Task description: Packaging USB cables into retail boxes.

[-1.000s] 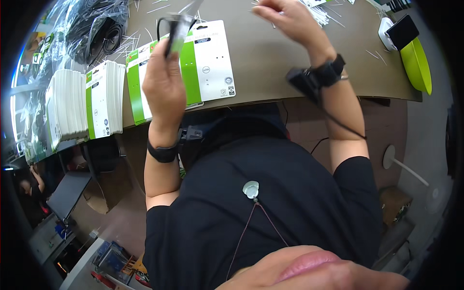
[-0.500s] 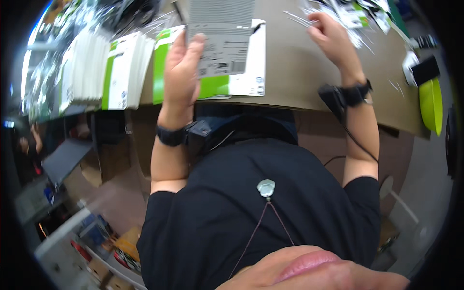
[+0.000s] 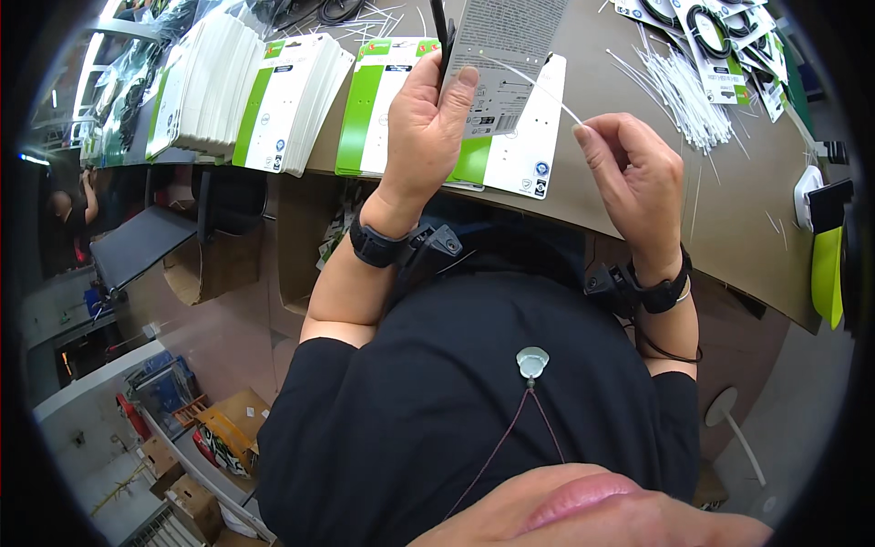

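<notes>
My left hand (image 3: 424, 137) is closed on a packaging card (image 3: 510, 59), held upright with its grey printed back turned toward me. A strip of something black (image 3: 445, 36) shows along the card's left edge; most of it is hidden behind the card. Between thumb and fingers, my right hand (image 3: 643, 178) pinches a thin white cable tie (image 3: 538, 85), whose far end reaches the card's back. Beneath the card lies a stack of white and green cards (image 3: 530, 164). A heap of loose white cable ties (image 3: 688, 100) is spread beyond my right hand.
Two more card stacks (image 3: 210, 91) (image 3: 287, 105) stand on the brown table (image 3: 592, 173) to the left. Carded black cables (image 3: 711, 41) pile up at the far right. A yellow-green object (image 3: 827, 273) hangs by the right edge. A dark chair (image 3: 150, 242) and another person (image 3: 68, 214) are at left.
My right hand has come from the cable tie heap toward the card, now with a cable tie in its fingers. The left hand still holds the card, which is tilted more.
</notes>
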{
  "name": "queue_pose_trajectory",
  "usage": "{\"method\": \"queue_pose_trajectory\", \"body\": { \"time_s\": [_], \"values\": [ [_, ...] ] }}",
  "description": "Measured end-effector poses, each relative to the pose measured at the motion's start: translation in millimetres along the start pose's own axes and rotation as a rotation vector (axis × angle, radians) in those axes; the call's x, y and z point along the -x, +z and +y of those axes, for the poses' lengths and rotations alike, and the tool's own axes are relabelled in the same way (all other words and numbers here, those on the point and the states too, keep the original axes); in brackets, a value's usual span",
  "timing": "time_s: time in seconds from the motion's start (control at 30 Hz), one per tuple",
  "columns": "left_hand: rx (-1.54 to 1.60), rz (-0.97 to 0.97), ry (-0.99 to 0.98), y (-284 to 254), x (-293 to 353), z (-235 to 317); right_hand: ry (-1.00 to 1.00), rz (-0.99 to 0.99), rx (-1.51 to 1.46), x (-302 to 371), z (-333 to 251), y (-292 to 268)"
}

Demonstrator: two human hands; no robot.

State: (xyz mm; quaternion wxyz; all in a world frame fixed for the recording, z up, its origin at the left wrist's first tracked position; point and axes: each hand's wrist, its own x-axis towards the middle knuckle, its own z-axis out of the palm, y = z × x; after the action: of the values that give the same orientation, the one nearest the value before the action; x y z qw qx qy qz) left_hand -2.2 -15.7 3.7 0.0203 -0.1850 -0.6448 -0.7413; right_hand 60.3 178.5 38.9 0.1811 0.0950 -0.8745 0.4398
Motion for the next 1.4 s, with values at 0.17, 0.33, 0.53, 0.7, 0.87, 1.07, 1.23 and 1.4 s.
{"method": "queue_pose_trajectory", "body": {
  "time_s": [0.17, 0.33, 0.53, 0.7, 0.87, 1.07, 1.23, 1.4],
  "values": [
    [-0.051, 0.035, 0.057, 3, 1, -3, 0.023, 0.031, 0.019, -1, 1, 4],
    [-0.140, 0.060, 0.097, 2, 2, -5, 0.047, 0.044, 0.016, 0, 2, 4],
    [-0.175, 0.081, 0.126, 3, 2, -4, 0.047, 0.036, 0.029, 0, 3, 3],
    [-0.255, 0.084, 0.164, 2, 3, -5, 0.064, 0.044, 0.024, -1, 1, 4],
    [-0.249, 0.097, 0.167, 1, 2, -5, 0.067, 0.046, 0.027, -2, -1, 3],
    [-0.371, 0.027, 0.153, 2, 5, -2, 0.018, 0.026, 0.007, -3, 1, 7],
    [-0.251, -0.173, 0.055, 6, 7, 9, 0.027, -0.088, -0.131, -7, 9, 9],
    [-0.168, -0.306, -0.012, 6, 4, 20, 0.203, -0.150, -0.315, -5, 18, 6]
  ]
}}
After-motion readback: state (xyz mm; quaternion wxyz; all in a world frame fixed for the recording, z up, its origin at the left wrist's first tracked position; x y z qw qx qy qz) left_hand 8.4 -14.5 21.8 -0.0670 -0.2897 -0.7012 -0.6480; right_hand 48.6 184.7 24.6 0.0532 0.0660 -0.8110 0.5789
